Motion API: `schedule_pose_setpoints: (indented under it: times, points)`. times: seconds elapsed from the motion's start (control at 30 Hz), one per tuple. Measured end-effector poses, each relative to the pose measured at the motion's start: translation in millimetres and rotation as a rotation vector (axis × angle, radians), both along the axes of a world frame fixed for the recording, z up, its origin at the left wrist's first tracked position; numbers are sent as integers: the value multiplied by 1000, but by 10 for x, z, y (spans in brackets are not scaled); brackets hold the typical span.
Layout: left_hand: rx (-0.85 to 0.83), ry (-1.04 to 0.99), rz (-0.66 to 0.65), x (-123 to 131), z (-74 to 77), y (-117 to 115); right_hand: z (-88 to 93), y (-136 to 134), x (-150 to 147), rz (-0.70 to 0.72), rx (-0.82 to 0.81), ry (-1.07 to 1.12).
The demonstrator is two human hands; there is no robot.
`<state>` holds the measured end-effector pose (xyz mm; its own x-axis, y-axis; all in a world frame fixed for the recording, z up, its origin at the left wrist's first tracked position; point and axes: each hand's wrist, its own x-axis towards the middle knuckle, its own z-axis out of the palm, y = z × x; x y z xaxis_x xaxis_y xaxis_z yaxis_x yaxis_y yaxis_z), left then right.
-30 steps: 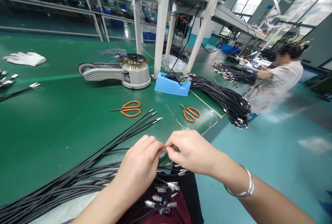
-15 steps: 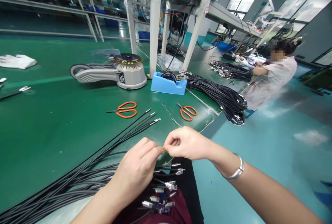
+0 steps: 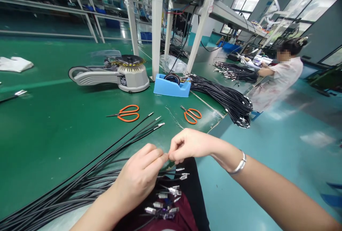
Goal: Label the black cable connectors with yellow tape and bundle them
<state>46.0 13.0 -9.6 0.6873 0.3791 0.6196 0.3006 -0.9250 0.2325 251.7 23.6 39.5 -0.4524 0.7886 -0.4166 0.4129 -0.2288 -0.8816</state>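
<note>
My left hand (image 3: 143, 172) is closed in a pinch above the near table edge. A black cable (image 3: 117, 161) runs into it from the left; its end is hidden by the fingers. The fingertips of my right hand (image 3: 188, 145) are pinched together and meet those of the left. Between them was a small yellow piece, which looks like tape; the fingers now cover it. Beneath both hands lies a bundle of black cables (image 3: 80, 184), with metal plugs (image 3: 175, 190) over my lap. Several loose cable ends (image 3: 160, 125) point up and right just beyond my left hand.
Two orange-handled scissors (image 3: 128, 113) (image 3: 192, 116) lie beyond the hands. Behind them stand a grey tape dispenser (image 3: 133, 79) and a blue tape holder (image 3: 171, 87). A cable bundle (image 3: 221, 97) overhangs the right table edge. Another person (image 3: 284, 67) works at far right. A white glove (image 3: 16, 64) lies left.
The yellow bit between my fingertips is no longer visible. My right hand has turned slightly, its lower fingers showing below the pinch. The view has shifted a little.
</note>
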Motion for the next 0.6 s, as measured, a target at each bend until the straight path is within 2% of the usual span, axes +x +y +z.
schedule_pose_setpoints:
  times: [0.13, 0.27, 0.43, 0.6]
  points:
    - [6, -5, -62, 0, 30, -1, -85, 49, 13, 4, -186, 168]
    - [-6, -21, -63, 3, 58, 6, -140, 53, 53, -11, -210, 240]
    - [-67, -40, -18, -5, 57, 11, -34, 39, 139, -13, -151, 264]
    - [-94, -15, -26, 21, -12, 10, 46, -6, 83, 49, 80, -49]
